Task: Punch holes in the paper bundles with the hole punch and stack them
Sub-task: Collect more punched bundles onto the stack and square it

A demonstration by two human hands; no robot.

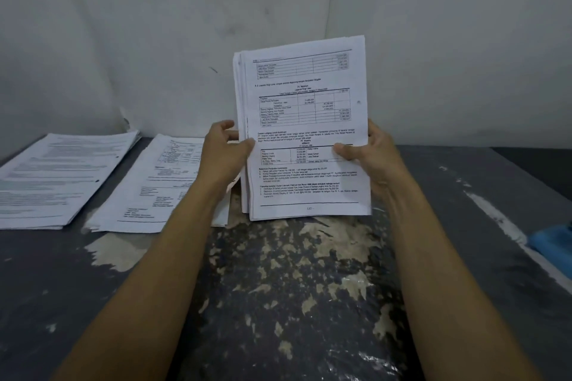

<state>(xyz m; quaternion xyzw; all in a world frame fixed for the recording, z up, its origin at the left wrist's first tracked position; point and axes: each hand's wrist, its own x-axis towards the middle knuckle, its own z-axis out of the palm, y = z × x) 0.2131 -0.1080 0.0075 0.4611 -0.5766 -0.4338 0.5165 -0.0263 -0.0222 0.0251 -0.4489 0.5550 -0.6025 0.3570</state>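
Paper bundle (301,130) upright – both hands gripping

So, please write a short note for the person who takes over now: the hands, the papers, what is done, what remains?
Left hand and right hand each grip a side of one paper bundle, held upright with its bottom edge near or on the table.
Two paper stacks lie flat at left: far-left stack, second stack. A blue object shows at the right edge.
No hole punch is in view. A hole shows near the held bundle's right edge; whether more bundles remain, I cannot tell.
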